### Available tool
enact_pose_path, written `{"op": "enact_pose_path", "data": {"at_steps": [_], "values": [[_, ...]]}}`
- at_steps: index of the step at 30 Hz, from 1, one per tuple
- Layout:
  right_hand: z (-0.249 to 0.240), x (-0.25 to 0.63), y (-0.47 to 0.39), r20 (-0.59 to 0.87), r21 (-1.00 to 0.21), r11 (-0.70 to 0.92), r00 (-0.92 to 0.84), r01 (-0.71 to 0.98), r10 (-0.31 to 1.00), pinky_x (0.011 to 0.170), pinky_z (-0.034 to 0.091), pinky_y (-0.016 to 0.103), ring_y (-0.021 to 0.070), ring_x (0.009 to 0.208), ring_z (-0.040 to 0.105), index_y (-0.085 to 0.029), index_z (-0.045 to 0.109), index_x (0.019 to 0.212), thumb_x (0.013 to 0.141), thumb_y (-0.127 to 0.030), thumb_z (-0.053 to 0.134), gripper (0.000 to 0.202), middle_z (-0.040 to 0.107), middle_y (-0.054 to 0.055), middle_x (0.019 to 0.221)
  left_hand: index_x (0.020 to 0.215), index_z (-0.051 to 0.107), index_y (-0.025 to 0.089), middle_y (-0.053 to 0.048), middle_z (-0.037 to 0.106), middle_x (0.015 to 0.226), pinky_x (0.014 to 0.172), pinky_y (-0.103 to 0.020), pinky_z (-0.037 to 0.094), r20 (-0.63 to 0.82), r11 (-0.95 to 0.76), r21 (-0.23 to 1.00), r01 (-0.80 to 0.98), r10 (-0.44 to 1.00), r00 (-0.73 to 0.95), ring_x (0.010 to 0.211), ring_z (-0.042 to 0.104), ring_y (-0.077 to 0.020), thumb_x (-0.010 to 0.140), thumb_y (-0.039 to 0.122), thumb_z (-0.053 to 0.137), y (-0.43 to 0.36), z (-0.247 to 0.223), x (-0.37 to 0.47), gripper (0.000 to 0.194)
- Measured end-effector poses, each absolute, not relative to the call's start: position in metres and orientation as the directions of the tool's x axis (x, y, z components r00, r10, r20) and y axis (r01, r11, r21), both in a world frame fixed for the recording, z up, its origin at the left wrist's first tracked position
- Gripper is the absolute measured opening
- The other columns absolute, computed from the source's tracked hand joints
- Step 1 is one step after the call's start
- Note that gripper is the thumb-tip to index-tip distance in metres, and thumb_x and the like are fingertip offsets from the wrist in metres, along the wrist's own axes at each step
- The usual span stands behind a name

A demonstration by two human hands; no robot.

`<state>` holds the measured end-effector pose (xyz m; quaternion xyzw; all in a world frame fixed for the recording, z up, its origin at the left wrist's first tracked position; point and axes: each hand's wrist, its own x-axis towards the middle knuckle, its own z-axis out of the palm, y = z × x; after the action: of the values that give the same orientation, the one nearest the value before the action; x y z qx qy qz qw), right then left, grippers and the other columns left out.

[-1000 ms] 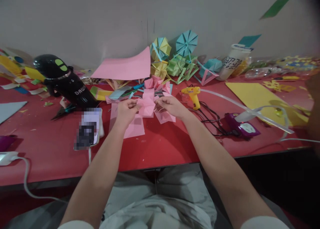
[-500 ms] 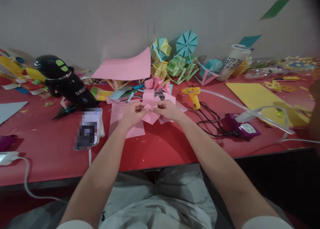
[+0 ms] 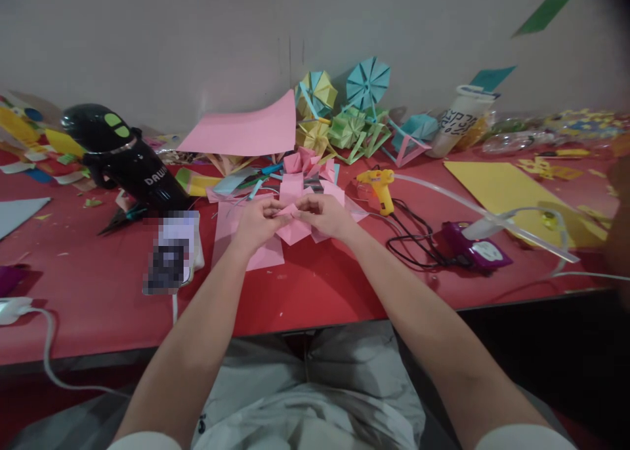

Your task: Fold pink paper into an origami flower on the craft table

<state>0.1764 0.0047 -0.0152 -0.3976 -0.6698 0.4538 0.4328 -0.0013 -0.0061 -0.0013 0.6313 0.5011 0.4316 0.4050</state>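
Observation:
Both hands meet over the middle of the red table (image 3: 315, 299), pinching a small folded piece of pink paper (image 3: 294, 232). My left hand (image 3: 258, 224) grips its left side between thumb and fingers. From the right, my right hand (image 3: 325, 215) pinches its upper edge, so the fingertips of both hands nearly touch. A flat pink paper sheet (image 3: 229, 237) lies under my left hand. Just beyond the hands are a pink paper strip (image 3: 291, 186) and folded pink pieces (image 3: 302, 161). The fingertips hide part of the fold.
A yellow glue gun (image 3: 378, 187) with a black cord lies right of my hands, near a purple power socket (image 3: 475, 248). To the left are a phone (image 3: 172, 253) and a black bottle (image 3: 132, 164). Folded paper lanterns (image 3: 349, 128) stand against the wall.
The folded pink paper's upper part has shifted slightly between my fingertips, and my right fingers have moved a little to the left. Both hands still pinch it.

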Motion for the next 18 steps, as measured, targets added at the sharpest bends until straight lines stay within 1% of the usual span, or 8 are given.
{"op": "enact_pose_path", "data": {"at_steps": [3, 5, 7, 9, 11, 14, 16, 18], "values": [[-0.016, 0.175, 0.006, 0.264, -0.941, 0.306, -0.252, 0.142, 0.931, 0.068, 0.047, 0.027, 0.0119, 0.069, 0.055, -0.017, 0.06, 0.084, 0.073, -0.034, 0.066, 0.021, 0.061, 0.001, 0.076, 0.084, 0.069, 0.017, -0.005, 0.072, 0.081, 0.065, -0.027, 0.052, 0.151, -0.162, 0.963, 0.214, 0.986, 0.065, 0.072, 0.066, -0.016, 0.062, 0.025, 0.08, -0.006, -0.003, 0.002, 0.026], [-0.018, 0.175, 0.008, 0.266, -0.943, 0.297, -0.199, 0.148, 0.943, 0.066, 0.047, 0.027, 0.0116, 0.067, 0.055, -0.017, 0.058, 0.082, 0.074, -0.032, 0.065, 0.018, 0.06, 0.001, 0.074, 0.09, 0.069, 0.017, -0.006, 0.072, 0.082, 0.066, -0.028, 0.053, 0.121, -0.128, 0.982, 0.139, 0.991, 0.058, 0.073, 0.067, -0.0165, 0.062, 0.028, 0.08, -0.005, -0.006, 0.004, 0.032], [-0.019, 0.175, 0.01, 0.252, -0.948, 0.278, -0.165, 0.155, 0.953, 0.065, 0.047, 0.027, 0.0116, 0.066, 0.055, -0.017, 0.057, 0.082, 0.074, -0.031, 0.064, 0.017, 0.06, 0.001, 0.073, 0.092, 0.068, 0.017, -0.006, 0.072, 0.08, 0.064, -0.029, 0.053, 0.074, -0.079, 0.994, 0.076, 0.995, 0.07, 0.07, 0.067, -0.0167, 0.062, 0.031, 0.081, -0.004, -0.008, 0.006, 0.036], [-0.019, 0.176, 0.009, 0.263, -0.939, 0.291, -0.163, 0.18, 0.951, 0.065, 0.048, 0.027, 0.012, 0.065, 0.056, -0.017, 0.058, 0.087, 0.074, -0.03, 0.065, 0.02, 0.06, 0.0, 0.072, 0.092, 0.067, 0.017, -0.005, 0.071, 0.078, 0.061, -0.028, 0.052, 0.051, -0.055, 0.996, 0.063, 0.997, 0.064, 0.067, 0.065, -0.0161, 0.06, 0.031, 0.082, -0.003, -0.009, 0.006, 0.038], [-0.018, 0.177, 0.006, 0.315, -0.907, 0.352, -0.183, 0.23, 0.931, 0.067, 0.049, 0.029, 0.0129, 0.067, 0.057, -0.017, 0.06, 0.098, 0.076, -0.03, 0.065, 0.026, 0.061, 0.0, 0.072, 0.092, 0.066, 0.017, -0.004, 0.07, 0.074, 0.058, -0.026, 0.049, 0.051, -0.056, 0.994, 0.098, 0.998, 0.048, 0.064, 0.064, -0.0148, 0.058, 0.03, 0.082, -0.004, -0.008, 0.005, 0.039], [-0.016, 0.179, 0.002, 0.389, -0.84, 0.44, -0.213, 0.318, 0.896, 0.072, 0.052, 0.03, 0.0151, 0.077, 0.06, -0.019, 0.064, 0.108, 0.08, -0.031, 0.064, 0.031, 0.065, 0.003, 0.084, 0.095, 0.066, 0.017, -0.001, 0.067, 0.069, 0.056, -0.025, 0.046, 0.054, -0.058, 0.988, 0.141, 0.998, 0.035, 0.061, 0.061, -0.0137, 0.06, 0.027, 0.081, -0.003, -0.009, 0.004, 0.04], [-0.015, 0.18, 0.001, 0.402, -0.814, 0.458, -0.224, 0.356, 0.888, 0.073, 0.053, 0.03, 0.016, 0.081, 0.061, -0.02, 0.067, 0.106, 0.082, -0.034, 0.064, 0.028, 0.066, 0.006, 0.096, 0.096, 0.066, 0.018, 0.0, 0.065, 0.067, 0.056, -0.024, 0.045, 0.074, -0.075, 0.985, 0.155, 0.997, 0.017, 0.061, 0.061, -0.0134, 0.061, 0.026, 0.079, -0.002, -0.011, 0.004, 0.039], [-0.014, 0.18, 0.001, 0.414, -0.796, 0.474, -0.232, 0.376, 0.88, 0.072, 0.053, 0.03, 0.0163, 0.083, 0.061, -0.021, 0.069, 0.104, 0.082, -0.035, 0.064, 0.027, 0.066, 0.008, 0.103, 0.095, 0.066, 0.019, 0.001, 0.062, 0.066, 0.055, -0.024, 0.043, 0.115, -0.112, 0.977, 0.182, 0.993, -0.007, 0.061, 0.059, -0.0131, 0.062, 0.025, 0.078, -0.001, -0.012, 0.004, 0.036]]}}
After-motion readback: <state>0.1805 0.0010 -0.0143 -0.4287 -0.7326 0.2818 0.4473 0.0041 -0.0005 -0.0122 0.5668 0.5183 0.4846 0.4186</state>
